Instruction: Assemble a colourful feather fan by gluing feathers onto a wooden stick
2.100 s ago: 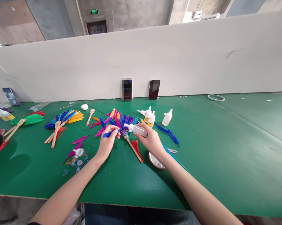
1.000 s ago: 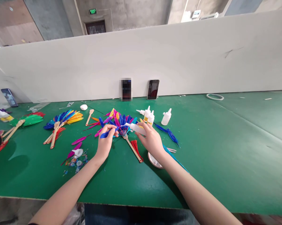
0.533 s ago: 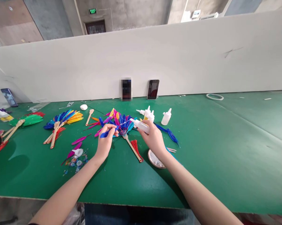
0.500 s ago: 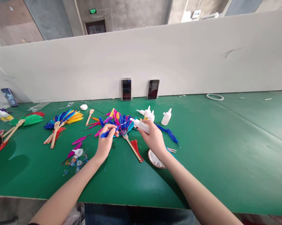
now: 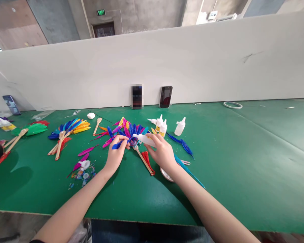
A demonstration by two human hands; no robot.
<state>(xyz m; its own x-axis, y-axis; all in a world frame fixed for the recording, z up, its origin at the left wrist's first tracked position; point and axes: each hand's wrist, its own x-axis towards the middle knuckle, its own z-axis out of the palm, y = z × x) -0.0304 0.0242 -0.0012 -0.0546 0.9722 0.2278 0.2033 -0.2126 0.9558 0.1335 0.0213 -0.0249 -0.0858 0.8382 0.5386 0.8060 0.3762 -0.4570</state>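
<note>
Between the fingers of my left hand (image 5: 116, 152) is a blue feather (image 5: 117, 145), its quill end pointing right. My right hand (image 5: 162, 152) grips a white squeeze bottle (image 5: 146, 139) tilted sideways, the nozzle close to the feather's quill; I cannot tell whether they touch. Just behind and below both hands lies a feather fan (image 5: 135, 131) of blue, pink and turquoise feathers. Its wooden handle (image 5: 145, 162) points toward me, with a red tassel (image 5: 147, 160) beside it. A round dish (image 5: 166, 175) is partly hidden under my right wrist.
Several small white bottles (image 5: 162, 127) stand behind my right hand, another bottle (image 5: 179, 127) apart. Finished-looking fans (image 5: 62, 136) lie left. Loose pink feathers (image 5: 87, 150) and sequins (image 5: 85, 175) are near my left forearm; blue feathers (image 5: 184, 145) lie right. Phones (image 5: 165, 97) lean on the white partition (image 5: 205, 60).
My right hand has moved left with the bottle, bringing its nozzle nearer the feather. More of the turquoise feather by my right wrist shows. My left hand has shifted slightly right.
</note>
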